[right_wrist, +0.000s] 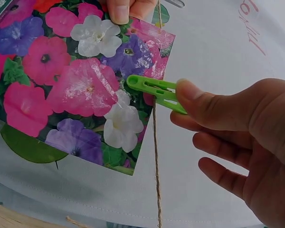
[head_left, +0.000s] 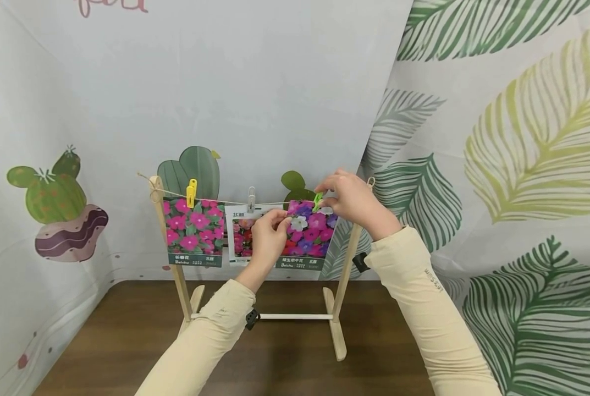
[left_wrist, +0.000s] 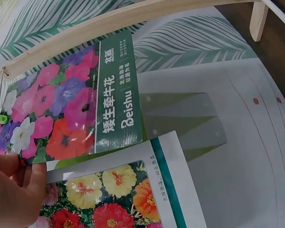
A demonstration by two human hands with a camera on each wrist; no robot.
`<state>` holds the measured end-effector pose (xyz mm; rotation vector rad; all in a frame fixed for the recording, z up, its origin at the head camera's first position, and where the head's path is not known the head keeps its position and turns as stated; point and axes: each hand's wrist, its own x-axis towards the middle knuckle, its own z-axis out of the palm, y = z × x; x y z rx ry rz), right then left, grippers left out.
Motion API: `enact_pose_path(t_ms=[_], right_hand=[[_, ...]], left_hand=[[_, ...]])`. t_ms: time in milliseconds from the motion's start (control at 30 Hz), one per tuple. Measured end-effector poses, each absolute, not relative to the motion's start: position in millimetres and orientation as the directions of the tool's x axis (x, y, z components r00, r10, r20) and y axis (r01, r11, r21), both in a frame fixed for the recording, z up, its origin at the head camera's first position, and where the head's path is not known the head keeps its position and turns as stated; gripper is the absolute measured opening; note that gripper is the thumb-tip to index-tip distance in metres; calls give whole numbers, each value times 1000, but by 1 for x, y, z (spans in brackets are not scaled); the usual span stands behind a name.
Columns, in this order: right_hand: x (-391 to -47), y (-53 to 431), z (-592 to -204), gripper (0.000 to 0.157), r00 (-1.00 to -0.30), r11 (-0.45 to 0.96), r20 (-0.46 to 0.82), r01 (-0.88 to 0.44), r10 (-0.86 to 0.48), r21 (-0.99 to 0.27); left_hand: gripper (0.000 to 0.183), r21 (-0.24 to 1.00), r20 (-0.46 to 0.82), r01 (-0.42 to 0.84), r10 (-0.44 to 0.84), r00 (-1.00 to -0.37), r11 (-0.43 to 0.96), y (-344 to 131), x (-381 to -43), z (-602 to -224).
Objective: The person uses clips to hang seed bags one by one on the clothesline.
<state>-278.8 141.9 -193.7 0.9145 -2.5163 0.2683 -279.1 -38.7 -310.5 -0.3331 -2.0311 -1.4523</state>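
A flower seed packet [head_left: 310, 231] with pink, purple and white blooms hangs at the right end of a twine line [right_wrist: 156, 142]. My left hand [head_left: 269, 236] pinches this packet by its upper left edge between thumb and fingers. With thumb and forefinger, my right hand [head_left: 351, 201] pinches the tail of a green clothespin [right_wrist: 154, 89], whose nose lies over the packet's top edge and the twine. Left of it hangs a white-bordered packet [left_wrist: 109, 199] under a clear clip [head_left: 251, 199], partly hidden by my left hand. A pink-flowered packet [head_left: 196, 234] hangs from a yellow clothespin [head_left: 191, 193].
The twine is tied between two wooden posts [head_left: 347, 275], joined low down by a white rod [head_left: 295, 317]. The rack's feet [head_left: 335, 330] stand on a dark brown table [head_left: 126, 330]. Behind is a cloth backdrop [head_left: 275, 99] printed with leaves and cacti.
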Motion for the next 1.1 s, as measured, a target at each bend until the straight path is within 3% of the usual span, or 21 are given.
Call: enact_pose_path(t_ms=[533, 1100], right_hand=[[-279, 138, -197, 30, -747, 804, 398, -593, -533, -35], [-276, 137, -201, 33, -726, 792, 417, -610, -547, -23]], left_hand=[[13, 815, 548, 484, -155, -822, 318, -36, -278, -317], [13, 800, 582, 515, -189, -791, 308, -35, -270, -320]])
